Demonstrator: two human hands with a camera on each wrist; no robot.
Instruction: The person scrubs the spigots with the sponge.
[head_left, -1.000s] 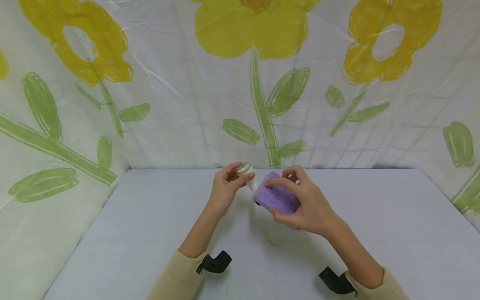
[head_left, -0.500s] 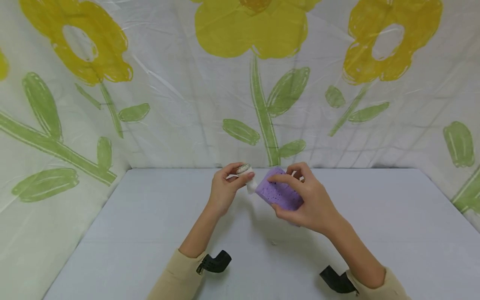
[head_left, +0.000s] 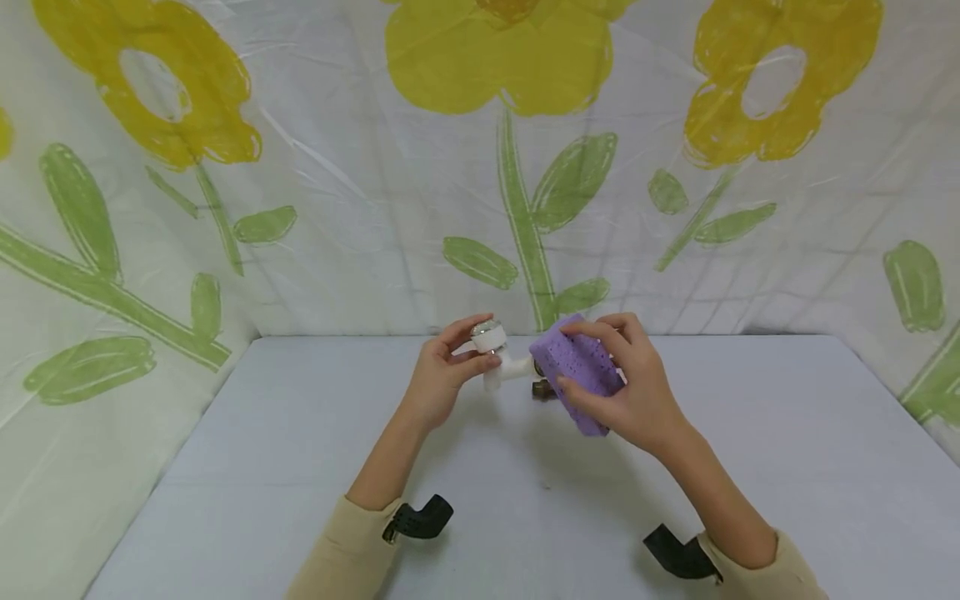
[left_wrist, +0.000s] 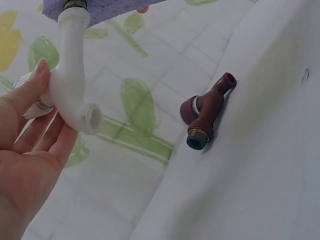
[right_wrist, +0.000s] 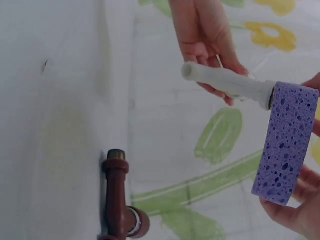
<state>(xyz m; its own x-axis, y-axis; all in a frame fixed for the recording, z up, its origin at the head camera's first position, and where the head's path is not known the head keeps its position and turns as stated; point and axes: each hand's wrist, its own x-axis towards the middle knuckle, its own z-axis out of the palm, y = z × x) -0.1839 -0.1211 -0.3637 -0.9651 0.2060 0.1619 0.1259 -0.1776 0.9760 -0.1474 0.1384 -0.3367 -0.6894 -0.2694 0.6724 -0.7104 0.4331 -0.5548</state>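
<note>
My left hand [head_left: 442, 375] pinches a white tap [head_left: 513, 367] by its knob, between thumb and fingers. The tap is held above the table, its threaded end pointing right and its spout down. In my right hand [head_left: 645, 400] is a purple sponge [head_left: 577, 367], gripped by its edges. The sponge meets the brass-coloured threaded end [left_wrist: 75, 4] in the left wrist view, hiding part of it. In the right wrist view the sponge [right_wrist: 287, 145] stands across the tap's end. A brown tap [left_wrist: 210, 107] lies on the table beyond both hands.
A pale table [head_left: 300, 467] spans the space under the hands. Its far edge meets a white sheet [head_left: 360, 250] printed with yellow flowers and green leaves. Black wrist mounts [head_left: 678, 554] stick out from the beige sleeves.
My left hand has turned the white tap so its knob tilts up and its body shows sideways. The sponge has turned and shifted slightly right and up, exposing part of the brown tap.
</note>
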